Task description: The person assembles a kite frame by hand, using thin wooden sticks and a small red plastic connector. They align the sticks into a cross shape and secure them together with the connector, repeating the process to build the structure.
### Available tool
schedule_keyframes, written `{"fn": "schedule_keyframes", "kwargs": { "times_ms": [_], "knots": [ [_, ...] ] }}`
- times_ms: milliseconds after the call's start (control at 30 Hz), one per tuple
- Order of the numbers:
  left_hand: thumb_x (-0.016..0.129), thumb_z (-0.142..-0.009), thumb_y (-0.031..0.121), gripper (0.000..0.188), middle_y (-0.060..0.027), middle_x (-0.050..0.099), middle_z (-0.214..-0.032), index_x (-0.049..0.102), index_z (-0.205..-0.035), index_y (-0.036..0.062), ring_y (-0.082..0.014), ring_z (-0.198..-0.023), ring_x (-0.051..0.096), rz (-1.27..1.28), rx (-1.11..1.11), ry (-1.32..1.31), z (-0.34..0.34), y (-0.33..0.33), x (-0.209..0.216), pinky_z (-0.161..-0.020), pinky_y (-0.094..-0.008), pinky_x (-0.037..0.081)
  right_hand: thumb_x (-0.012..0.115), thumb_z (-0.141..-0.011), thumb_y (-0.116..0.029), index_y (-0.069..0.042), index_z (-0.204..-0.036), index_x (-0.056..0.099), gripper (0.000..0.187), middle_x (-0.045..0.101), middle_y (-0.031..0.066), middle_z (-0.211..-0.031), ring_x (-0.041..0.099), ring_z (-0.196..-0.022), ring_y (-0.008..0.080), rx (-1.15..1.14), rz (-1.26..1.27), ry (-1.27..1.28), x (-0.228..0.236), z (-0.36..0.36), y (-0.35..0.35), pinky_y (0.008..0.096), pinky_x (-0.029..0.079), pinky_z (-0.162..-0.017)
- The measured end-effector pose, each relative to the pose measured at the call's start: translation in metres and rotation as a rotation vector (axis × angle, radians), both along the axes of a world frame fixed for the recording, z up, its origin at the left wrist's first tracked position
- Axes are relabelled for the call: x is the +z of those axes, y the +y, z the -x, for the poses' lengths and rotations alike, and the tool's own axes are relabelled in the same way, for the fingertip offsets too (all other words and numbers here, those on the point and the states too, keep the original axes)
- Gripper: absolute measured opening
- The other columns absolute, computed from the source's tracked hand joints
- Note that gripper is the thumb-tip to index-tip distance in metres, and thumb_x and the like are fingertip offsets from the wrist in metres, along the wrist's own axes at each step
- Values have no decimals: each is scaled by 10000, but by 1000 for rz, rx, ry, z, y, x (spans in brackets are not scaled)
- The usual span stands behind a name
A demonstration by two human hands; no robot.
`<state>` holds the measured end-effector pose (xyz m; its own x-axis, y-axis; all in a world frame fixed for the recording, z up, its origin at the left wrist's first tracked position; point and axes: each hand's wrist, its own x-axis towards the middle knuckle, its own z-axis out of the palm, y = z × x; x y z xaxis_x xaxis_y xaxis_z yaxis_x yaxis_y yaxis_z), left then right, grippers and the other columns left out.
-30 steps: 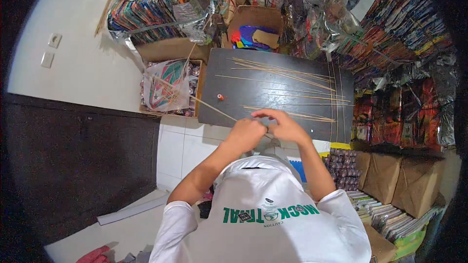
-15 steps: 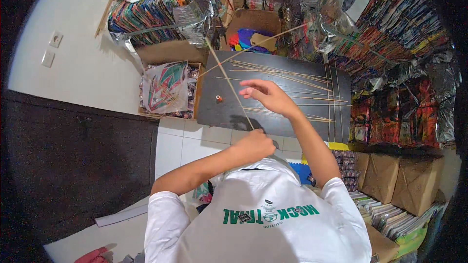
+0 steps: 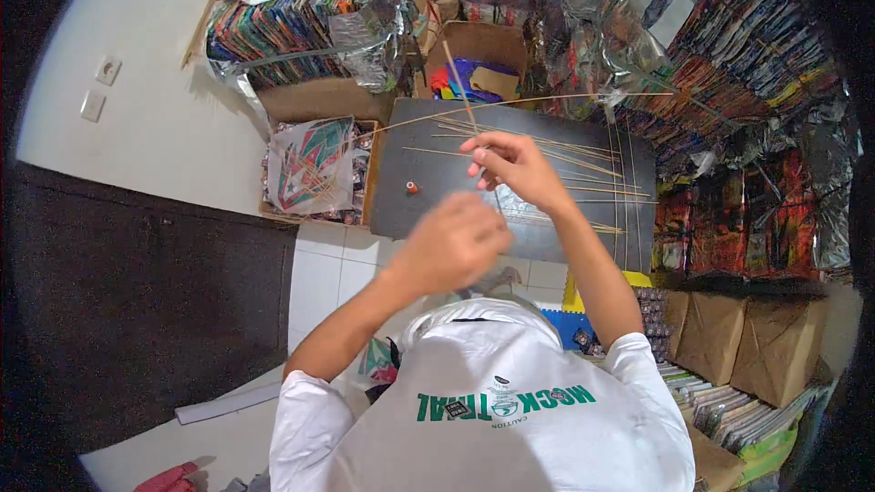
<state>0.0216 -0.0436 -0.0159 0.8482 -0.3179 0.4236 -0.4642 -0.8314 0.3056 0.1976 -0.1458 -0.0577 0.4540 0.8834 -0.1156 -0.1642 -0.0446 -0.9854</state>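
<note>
My right hand (image 3: 515, 164) is raised over a dark board (image 3: 410, 219) and pinches two thin bamboo sticks (image 3: 460, 91) where they cross. One stick points up and away; the other is long, bowed and runs sideways. My left hand (image 3: 456, 241) is a blurred fist just below and nearer to me, with its contents hidden. Several more thin sticks (image 3: 592, 184) lie loose on the board. A small red spool (image 3: 412, 187) stands on the board left of my hands.
An open box of printed paper kites (image 3: 314, 169) sits left of the board. A cardboard box with coloured paper (image 3: 474, 82) stands behind it. Wrapped kite stacks (image 3: 747, 64) fill the back and right. Brown boxes (image 3: 729, 346) stand at the right, by white floor tiles (image 3: 328, 264).
Both hands were together near my chest. The right hand then rose over the board with the sticks, and the left hand has now come up close under it.
</note>
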Motion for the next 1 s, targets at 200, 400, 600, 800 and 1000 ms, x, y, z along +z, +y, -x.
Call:
{"fn": "schedule_keyframes", "kwargs": {
  "times_ms": [200,400,600,800,1000],
  "knots": [
    [741,-837,99,276,-120,712,-1055,712,-1106,44,-301,-945,668,198,519,-208,-9,43,31,-883,-406,510,612,-1006,-194,-39,-1174,697,244,698,26,-841,623,-667,78,49,1,-72,18,9,-32,232,512,-626],
    [741,-874,85,180,-118,745,-955,757,-1044,29,-199,-820,701,615,483,45,-7,25,29,-734,-316,543,613,-1007,-186,-48,-1176,707,238,688,9,-851,630,-767,63,96,2,-73,24,37,-54,238,532,-673],
    [728,-874,63,134,-90,753,-934,771,-996,30,-168,-841,699,820,399,164,1,2,28,-725,-285,534,627,-978,-114,-34,-1131,724,198,725,70,-954,658,-851,125,-182,-191,-93,28,67,-66,267,539,-747],
    [735,-843,34,155,-74,754,-954,784,-988,61,-115,-782,671,842,289,218,12,-7,35,-623,-250,500,675,-841,27,-14,-1004,740,181,719,124,-985,678,-938,240,-212,-269,-554,26,64,-83,383,519,-865],
    [746,-822,27,164,-84,748,-939,785,-977,64,-152,-778,683,821,235,227,21,-15,41,-625,-266,514,720,-785,-10,-68,-967,761,195,733,82,-1013,679,-1047,289,-205,-312,-783,35,63,-91,499,419,-1053]
  ]
}}
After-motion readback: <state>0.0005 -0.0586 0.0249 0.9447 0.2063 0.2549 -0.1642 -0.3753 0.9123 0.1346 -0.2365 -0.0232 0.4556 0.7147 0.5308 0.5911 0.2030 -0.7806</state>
